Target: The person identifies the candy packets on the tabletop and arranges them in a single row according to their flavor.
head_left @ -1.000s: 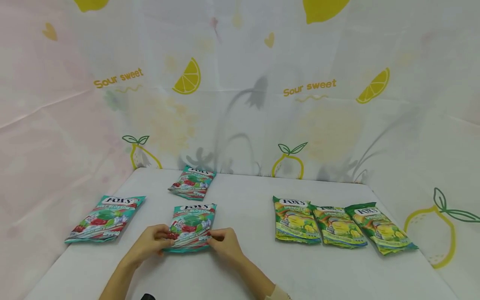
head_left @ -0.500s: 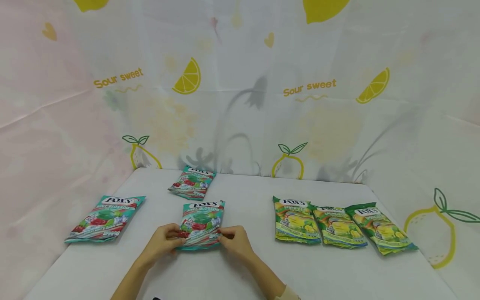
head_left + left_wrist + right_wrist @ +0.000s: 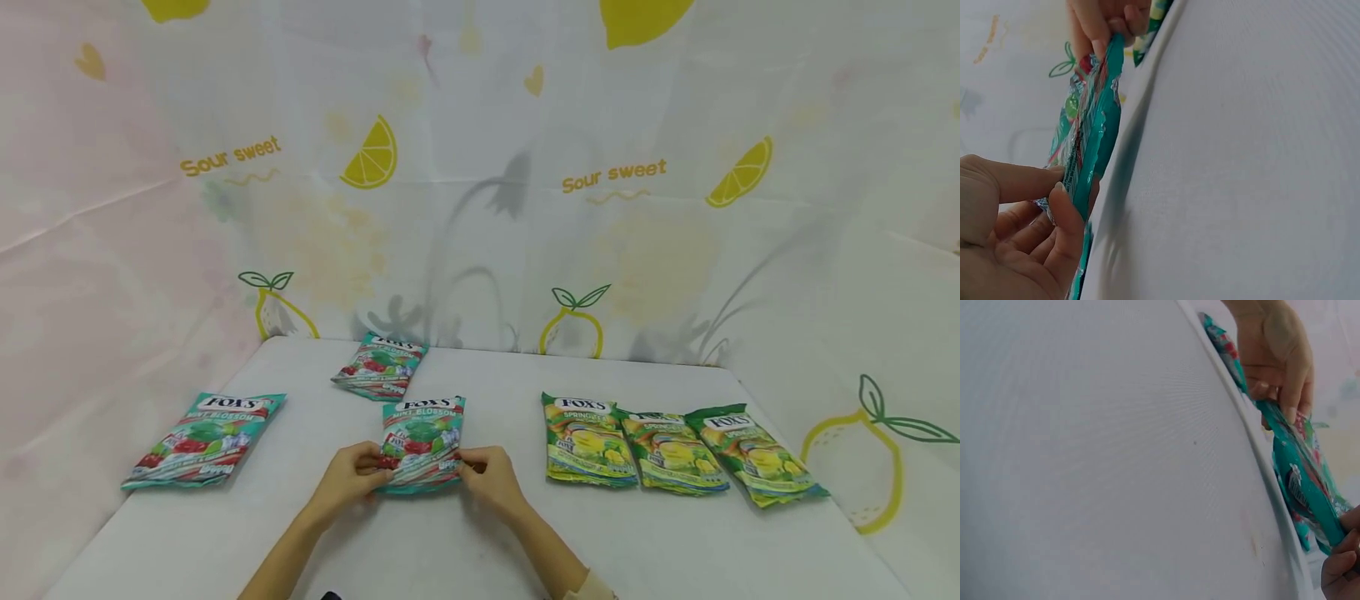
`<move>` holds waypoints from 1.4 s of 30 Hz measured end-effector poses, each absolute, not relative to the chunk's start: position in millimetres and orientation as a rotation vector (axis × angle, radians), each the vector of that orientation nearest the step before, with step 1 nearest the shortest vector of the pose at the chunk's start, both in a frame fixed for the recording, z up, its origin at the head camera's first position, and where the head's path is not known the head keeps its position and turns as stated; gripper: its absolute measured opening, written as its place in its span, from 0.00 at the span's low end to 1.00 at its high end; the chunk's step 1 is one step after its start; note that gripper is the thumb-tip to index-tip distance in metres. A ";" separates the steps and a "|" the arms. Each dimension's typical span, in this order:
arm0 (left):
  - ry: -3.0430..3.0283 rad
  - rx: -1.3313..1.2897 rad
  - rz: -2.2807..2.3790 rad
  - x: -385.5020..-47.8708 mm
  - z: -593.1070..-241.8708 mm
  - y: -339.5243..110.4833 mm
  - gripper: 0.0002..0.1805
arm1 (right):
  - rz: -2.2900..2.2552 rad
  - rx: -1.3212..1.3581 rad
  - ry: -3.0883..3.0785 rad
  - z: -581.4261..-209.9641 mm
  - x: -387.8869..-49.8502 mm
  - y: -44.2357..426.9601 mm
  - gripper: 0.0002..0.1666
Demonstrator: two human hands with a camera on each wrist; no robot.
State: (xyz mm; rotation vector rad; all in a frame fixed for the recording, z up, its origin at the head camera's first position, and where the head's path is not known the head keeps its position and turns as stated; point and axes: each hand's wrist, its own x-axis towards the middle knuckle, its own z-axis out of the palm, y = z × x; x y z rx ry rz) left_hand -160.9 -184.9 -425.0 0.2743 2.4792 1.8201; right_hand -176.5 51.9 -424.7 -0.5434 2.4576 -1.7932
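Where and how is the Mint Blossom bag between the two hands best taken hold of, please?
Probably by the lower part of both side edges, one hand coming from each side, as the left hand and right hand pinch the Mint Blossom bag: its thin edges fit between thumb and fingers.

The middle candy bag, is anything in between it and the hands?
No, nothing that shows. The left hand and right hand pinch the middle bag directly, one at each side. Another blue-green bag lies farther back, and the nearest yellow bag lies beyond the right hand.
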 end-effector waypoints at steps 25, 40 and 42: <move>2.482 0.379 1.880 -183.6 -422.6 -140.4 0.12 | -1.820 -0.390 2.570 -424.3 -187.3 89.0 0.18; 2.573 0.303 1.864 -196.1 -423.5 -112.8 0.08 | -1.849 -0.319 2.655 -420.7 -193.3 103.9 0.17; 2.571 0.283 1.882 -197.5 -423.6 -109.7 0.08 | -1.862 -0.310 2.655 -421.2 -194.4 106.4 0.16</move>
